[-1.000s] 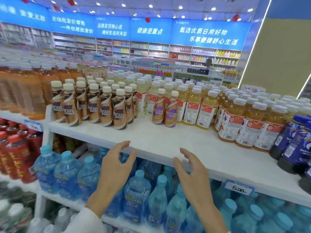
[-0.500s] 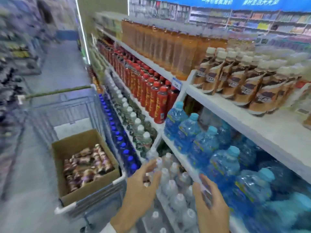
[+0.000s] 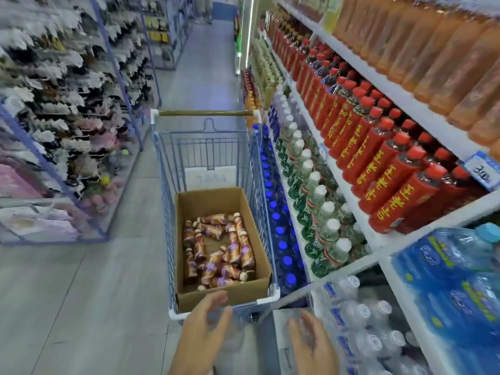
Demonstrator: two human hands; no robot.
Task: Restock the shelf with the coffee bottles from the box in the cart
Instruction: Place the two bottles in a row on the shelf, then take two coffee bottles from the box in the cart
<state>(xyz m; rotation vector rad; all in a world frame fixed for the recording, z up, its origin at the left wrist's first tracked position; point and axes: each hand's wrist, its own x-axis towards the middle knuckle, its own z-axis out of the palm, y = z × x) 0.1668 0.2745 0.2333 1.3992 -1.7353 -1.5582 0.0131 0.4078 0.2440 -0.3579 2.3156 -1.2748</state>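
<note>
Two hands show, the left hand (image 3: 205, 328) and the right hand (image 3: 311, 345). Just ahead of the left hand stands one cart (image 3: 205, 113) carrying one box (image 3: 211, 201). Inside it lie roughly fifteen coffee bottles (image 3: 232, 247), heaped too loosely for an exact count. Up and to the right of the right hand, red-capped bottles (image 3: 378, 169) stand in rows of well over a dozen, and at least two price tags (image 3: 481, 171) sit on the shelf (image 3: 405, 102) edges

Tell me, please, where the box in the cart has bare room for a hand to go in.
The far end of the box is bare cardboard, between its far wall and the coffee bottles. A small bare patch shows mid-box. The near half is crowded with bottles. The left hand and right hand are empty.
</note>
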